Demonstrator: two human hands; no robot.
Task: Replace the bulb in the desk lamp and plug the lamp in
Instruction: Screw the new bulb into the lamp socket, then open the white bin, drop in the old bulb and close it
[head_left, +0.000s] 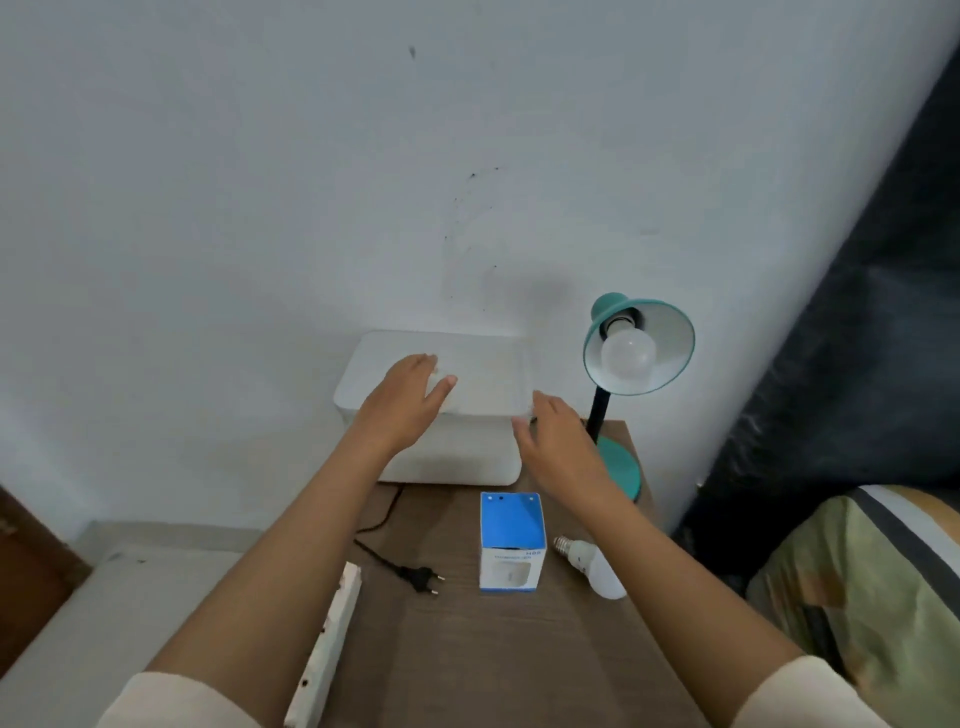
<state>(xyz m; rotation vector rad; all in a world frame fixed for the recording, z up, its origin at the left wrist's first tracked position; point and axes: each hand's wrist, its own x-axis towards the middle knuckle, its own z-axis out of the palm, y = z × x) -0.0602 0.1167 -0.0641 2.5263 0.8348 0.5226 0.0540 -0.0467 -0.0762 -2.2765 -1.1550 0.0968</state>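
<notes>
A teal desk lamp (613, 467) stands at the back right of the brown table, its shade tilted toward me with a white bulb (628, 356) screwed in. A second white bulb (597, 569) lies on its side beside a blue and white bulb box (511, 543). The lamp's black plug (422, 576) lies loose on the table, next to a white power strip (327, 649). My left hand (405, 400) hovers open over a white box, and my right hand (558, 441) is open just left of the lamp's stem. Neither hand holds anything.
A large white lidded box (483, 374) sits against the wall at the back of the table (467, 665). A dark curtain (857, 338) hangs on the right, with a patterned cushion (872, 582) below it. A pale floor lies to the left.
</notes>
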